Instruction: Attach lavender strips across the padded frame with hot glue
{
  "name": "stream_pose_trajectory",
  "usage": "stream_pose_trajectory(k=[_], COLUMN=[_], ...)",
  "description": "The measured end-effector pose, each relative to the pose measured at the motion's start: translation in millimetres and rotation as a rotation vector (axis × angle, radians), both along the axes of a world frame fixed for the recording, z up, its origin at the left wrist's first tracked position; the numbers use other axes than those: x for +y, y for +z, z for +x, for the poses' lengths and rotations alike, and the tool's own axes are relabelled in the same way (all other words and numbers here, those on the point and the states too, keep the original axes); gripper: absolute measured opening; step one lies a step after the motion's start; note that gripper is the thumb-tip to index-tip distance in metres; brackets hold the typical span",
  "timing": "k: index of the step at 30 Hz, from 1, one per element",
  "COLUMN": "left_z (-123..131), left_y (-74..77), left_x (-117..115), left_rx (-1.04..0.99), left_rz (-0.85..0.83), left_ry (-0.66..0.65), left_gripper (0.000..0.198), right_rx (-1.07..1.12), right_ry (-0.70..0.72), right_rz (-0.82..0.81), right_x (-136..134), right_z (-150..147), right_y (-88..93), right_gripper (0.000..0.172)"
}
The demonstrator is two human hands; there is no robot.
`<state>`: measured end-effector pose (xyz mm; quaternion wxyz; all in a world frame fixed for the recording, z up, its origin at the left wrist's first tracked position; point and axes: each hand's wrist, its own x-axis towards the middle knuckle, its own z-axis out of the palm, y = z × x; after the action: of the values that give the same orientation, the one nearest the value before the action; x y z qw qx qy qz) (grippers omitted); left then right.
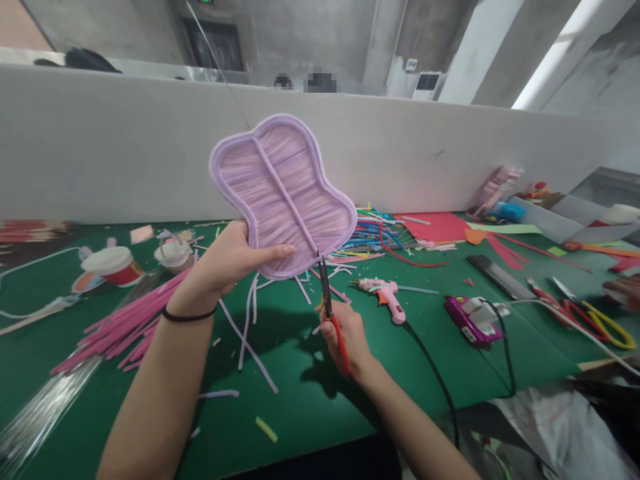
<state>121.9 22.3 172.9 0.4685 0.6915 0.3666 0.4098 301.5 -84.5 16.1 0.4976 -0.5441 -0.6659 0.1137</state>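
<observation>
My left hand [231,259] grips the lower left edge of a lilac butterfly-shaped panel [283,193] made of straws, held up above the green table [280,393]. A straw rib runs diagonally across the panel. My right hand [347,337] is closed on red-handled scissors [330,307], whose dark blades point up at the panel's lower edge where the rib ends. Lilac straw offcuts [250,333] lie on the table below.
A bundle of pink straws [123,327] lies at left beside paper cups [113,265]. A pink glue gun [385,295], a magenta device [473,320] with cables, coloured straws [373,233], red paper [435,227] and another person's hand [623,290] by yellow scissors sit at right.
</observation>
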Motion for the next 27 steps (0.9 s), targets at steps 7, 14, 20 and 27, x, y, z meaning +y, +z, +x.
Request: stream_pose_trajectory(k=[7,14,20,27], left_z=[2.4,4.0,3.9,4.4], left_y=[-2.3,-0.7,-6.1,-8.5], left_x=[0.5,-0.3,4.6,7.4], left_rx=[0.033,0.078,-0.004,-0.011], left_rz=[0.007,0.029,0.004,-0.011], left_ry=[-0.017,0.02,-0.047,-0.027], left_gripper=[0.053,0.052,0.046,0.048], right_rx=[-0.059,-0.098,-0.053,-0.066], right_ry=[-0.093,-0.13,-0.109,-0.117], right_rz=[-0.092,-0.11,-0.135,-0.131], right_x=[-3.4,-4.5,-6.9,-8.3], right_z=[-1.9,-2.0,-3.8,-4.6], right_y=[-0.1,3.6,4.2,3.9], right_gripper=[0.063,0.056,0.052,0.054])
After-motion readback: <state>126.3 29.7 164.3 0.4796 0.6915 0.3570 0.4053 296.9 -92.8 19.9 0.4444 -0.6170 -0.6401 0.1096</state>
